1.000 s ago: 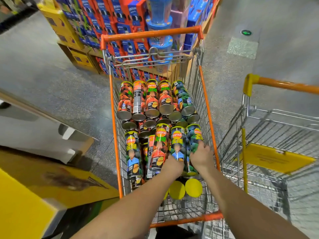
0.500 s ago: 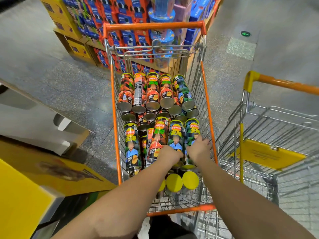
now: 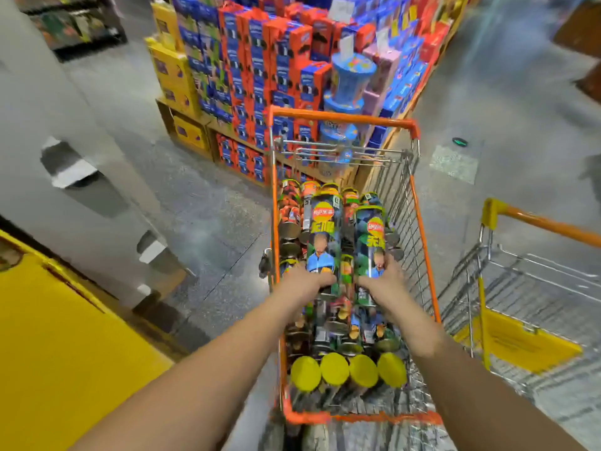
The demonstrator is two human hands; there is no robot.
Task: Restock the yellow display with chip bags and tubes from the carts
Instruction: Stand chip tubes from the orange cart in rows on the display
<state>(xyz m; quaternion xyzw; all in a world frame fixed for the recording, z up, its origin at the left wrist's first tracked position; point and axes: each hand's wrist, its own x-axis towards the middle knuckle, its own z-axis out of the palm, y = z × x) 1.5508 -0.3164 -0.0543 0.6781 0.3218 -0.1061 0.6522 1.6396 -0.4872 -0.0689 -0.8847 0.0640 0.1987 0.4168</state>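
Your left hand grips one tube, your right hand grips another, both raised above the cart.

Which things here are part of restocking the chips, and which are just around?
Job: left hand and right hand, each holding a chip tube; orange cart of tubes; yellow display.
Around: second cart; stacked cookie boxes; grey panel.

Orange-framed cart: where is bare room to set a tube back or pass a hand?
Bare wire floor shows only behind the yellow tube lids, by the near orange rim. Elsewhere chip tubes crowd the basket. The neighbouring yellow-handled cart looks open.
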